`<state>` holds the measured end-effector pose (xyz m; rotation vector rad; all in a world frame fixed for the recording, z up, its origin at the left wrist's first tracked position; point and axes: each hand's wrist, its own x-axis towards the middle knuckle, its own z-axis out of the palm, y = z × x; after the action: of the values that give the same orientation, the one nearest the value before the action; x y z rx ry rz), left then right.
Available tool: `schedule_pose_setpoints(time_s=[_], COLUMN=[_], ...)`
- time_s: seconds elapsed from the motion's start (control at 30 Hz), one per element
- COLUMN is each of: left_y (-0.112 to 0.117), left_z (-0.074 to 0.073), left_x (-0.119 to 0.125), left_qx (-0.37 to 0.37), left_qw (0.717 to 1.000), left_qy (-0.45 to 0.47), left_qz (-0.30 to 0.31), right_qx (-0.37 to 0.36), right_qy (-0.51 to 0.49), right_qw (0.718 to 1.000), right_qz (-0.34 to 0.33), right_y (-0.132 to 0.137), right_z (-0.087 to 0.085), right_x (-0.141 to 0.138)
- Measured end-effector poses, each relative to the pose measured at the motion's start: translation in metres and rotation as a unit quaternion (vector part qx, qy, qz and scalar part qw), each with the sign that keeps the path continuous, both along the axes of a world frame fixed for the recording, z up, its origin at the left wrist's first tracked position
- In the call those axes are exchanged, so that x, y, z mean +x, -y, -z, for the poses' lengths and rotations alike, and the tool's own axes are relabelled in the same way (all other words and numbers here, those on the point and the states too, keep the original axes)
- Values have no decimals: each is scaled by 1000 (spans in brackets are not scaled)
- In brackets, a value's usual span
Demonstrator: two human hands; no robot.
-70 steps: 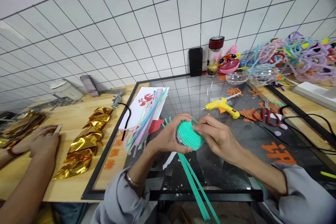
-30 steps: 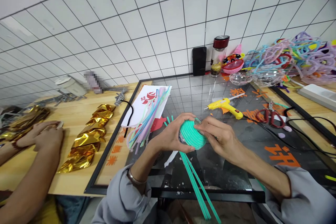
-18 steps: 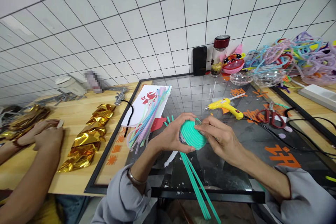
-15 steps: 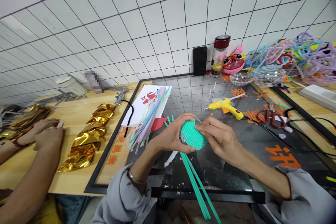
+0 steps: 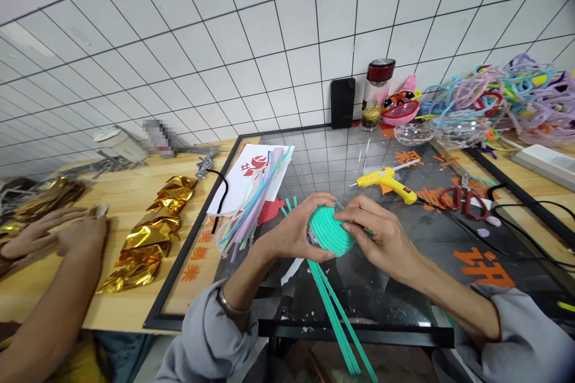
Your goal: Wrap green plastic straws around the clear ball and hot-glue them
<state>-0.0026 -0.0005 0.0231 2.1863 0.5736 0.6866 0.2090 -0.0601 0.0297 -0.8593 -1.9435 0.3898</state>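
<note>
I hold a round ball wrapped in teal pipe cleaner (image 5: 329, 233) between both hands over the dark glass mat (image 5: 395, 287). My left hand (image 5: 294, 230) cups its left side with fingers curled round it. My right hand (image 5: 381, 233) grips its right side, fingertips pressed on the teal coil. Long loose teal strands (image 5: 335, 317) trail from the ball down toward me.
A yellow glue gun (image 5: 385, 182), red scissors (image 5: 458, 198) and black cables lie on the mat to the right. A bundle of pastel pipe cleaners (image 5: 251, 203) rests on paper at left. Gold foil pieces (image 5: 148, 236) lie on the wooden table, where another person's hands (image 5: 54, 233) work.
My hands and the ball have barely shifted; my right fingers have closed more over the coil. The other person's hands at the left have spread apart on the table.
</note>
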Motion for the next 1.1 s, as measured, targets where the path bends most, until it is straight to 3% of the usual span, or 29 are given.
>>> schedule_pose_setpoints(time_s=[0.83, 1.1], left_y=[1, 1], left_z=[-1, -1], left_x=[1, 1], left_qx=[-10, -1], left_qw=[1000, 1000], left_qy=[-9, 2], left_qz=[-5, 2], right_qx=[36, 100], right_qy=[-16, 35], right_qw=[999, 994], right_qz=[-1, -11], right_y=[-2, -2], right_z=[7, 5], right_x=[0, 0])
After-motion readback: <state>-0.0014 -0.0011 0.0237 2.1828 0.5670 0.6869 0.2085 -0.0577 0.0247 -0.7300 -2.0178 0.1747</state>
